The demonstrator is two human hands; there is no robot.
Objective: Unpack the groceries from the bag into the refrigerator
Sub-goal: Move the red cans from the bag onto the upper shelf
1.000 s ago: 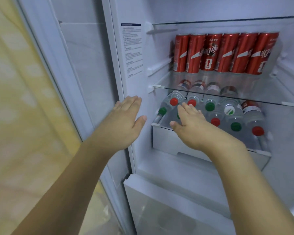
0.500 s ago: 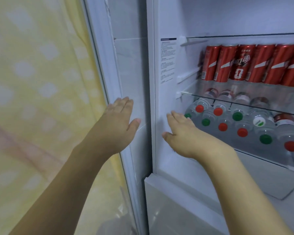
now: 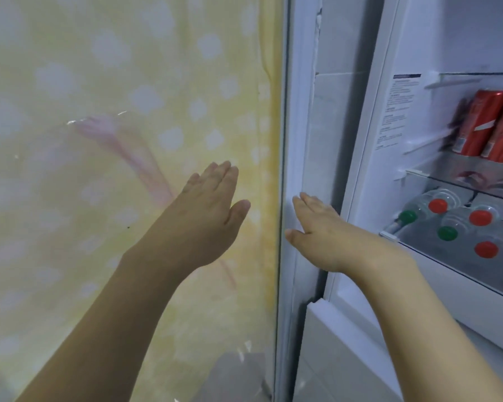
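The white refrigerator (image 3: 369,169) stands open at the right. Red cans (image 3: 488,126) line its glass shelf, and water bottles (image 3: 453,224) with red and green caps lie in the drawer below. My left hand (image 3: 212,210) is flat and empty, held out in front of the yellow curtain. My right hand (image 3: 320,230) is also flat and empty, over the door edge just left of the fridge opening. No grocery bag is in view.
A yellow curtain (image 3: 114,140) with pale dots fills the left half. The open fridge door's edge (image 3: 294,140) runs vertically down the middle. The white lower compartment front (image 3: 360,358) sits at the bottom right.
The view has swung left, so the fridge interior slid to the right edge. Both hands moved left with it; my right hand left the bottle drawer and is now at the door edge.
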